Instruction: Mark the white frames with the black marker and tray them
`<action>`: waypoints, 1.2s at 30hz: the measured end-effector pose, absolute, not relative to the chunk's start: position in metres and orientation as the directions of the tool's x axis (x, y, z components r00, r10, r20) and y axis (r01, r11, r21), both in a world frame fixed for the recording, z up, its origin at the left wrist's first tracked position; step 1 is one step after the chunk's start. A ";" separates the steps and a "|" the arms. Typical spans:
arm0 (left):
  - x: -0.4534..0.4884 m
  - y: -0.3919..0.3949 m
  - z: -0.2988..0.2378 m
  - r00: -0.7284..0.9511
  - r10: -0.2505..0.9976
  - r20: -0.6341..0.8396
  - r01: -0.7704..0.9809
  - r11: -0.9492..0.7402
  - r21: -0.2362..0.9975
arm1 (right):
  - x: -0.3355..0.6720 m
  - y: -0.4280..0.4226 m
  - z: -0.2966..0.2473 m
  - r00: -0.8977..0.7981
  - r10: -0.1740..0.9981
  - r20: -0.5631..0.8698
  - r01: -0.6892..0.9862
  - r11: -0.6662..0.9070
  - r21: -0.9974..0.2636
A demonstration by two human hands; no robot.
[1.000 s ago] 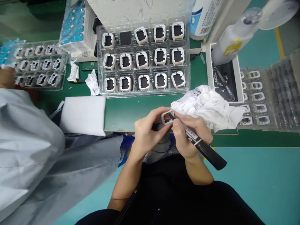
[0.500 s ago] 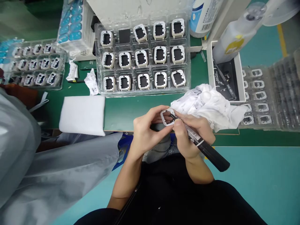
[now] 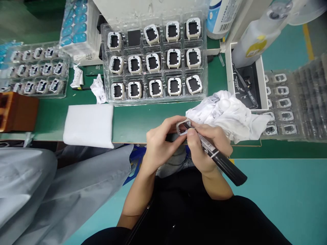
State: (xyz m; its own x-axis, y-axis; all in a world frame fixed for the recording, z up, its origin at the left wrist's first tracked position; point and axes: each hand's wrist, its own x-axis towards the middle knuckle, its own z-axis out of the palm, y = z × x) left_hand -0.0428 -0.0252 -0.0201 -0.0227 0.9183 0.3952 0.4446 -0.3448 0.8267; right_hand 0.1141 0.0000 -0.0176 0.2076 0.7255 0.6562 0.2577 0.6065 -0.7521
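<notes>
My left hand point(image 3: 161, 144) pinches a small white square frame point(image 3: 181, 126), shaped like a watch case, between thumb and fingers. Wrapped round a black marker pen point(image 3: 224, 163) is my right hand point(image 3: 208, 146); the pen's tip lies at the frame's inner right side, and whether it touches cannot be made out. Some right fingertips rest near the frame too. Behind the hands, a clear plastic tray point(image 3: 133, 101) holds rows of similar white frames, with one pocket showing only a black pad. A crumpled white cloth point(image 3: 222, 114) lies right beside my right hand.
A folded white foam sheet point(image 3: 88, 124) lies left on the green bench point(image 3: 135, 124). At right stands a white box point(image 3: 231, 78) with tweezers and a bottle point(image 3: 255, 44). More filled trays point(image 3: 283, 102) sit far right. A brown holder point(image 3: 22, 110) and a person's grey clothing point(image 3: 84, 180) are at left.
The white frame has tilted in my left hand, and the marker has shifted slightly left with my right hand. The person in grey at left has moved back, uncovering the brown holder.
</notes>
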 end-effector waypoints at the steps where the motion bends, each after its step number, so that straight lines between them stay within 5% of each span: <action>1: -0.043 -0.025 -0.020 -0.023 0.921 0.390 0.455 -0.337 0.824 | 0.114 0.000 -0.017 0.207 0.728 0.654 0.257 0.605 -0.754; 12: -0.043 -0.028 -0.022 -0.042 0.924 0.381 0.531 -0.302 0.792 | 0.114 0.002 -0.011 0.203 0.724 0.659 0.310 0.591 -0.745; 36: -0.043 -0.019 -0.014 -0.030 0.943 0.333 0.315 -0.307 0.898 | 0.114 -0.004 -0.025 0.224 0.756 0.615 0.159 0.595 -0.788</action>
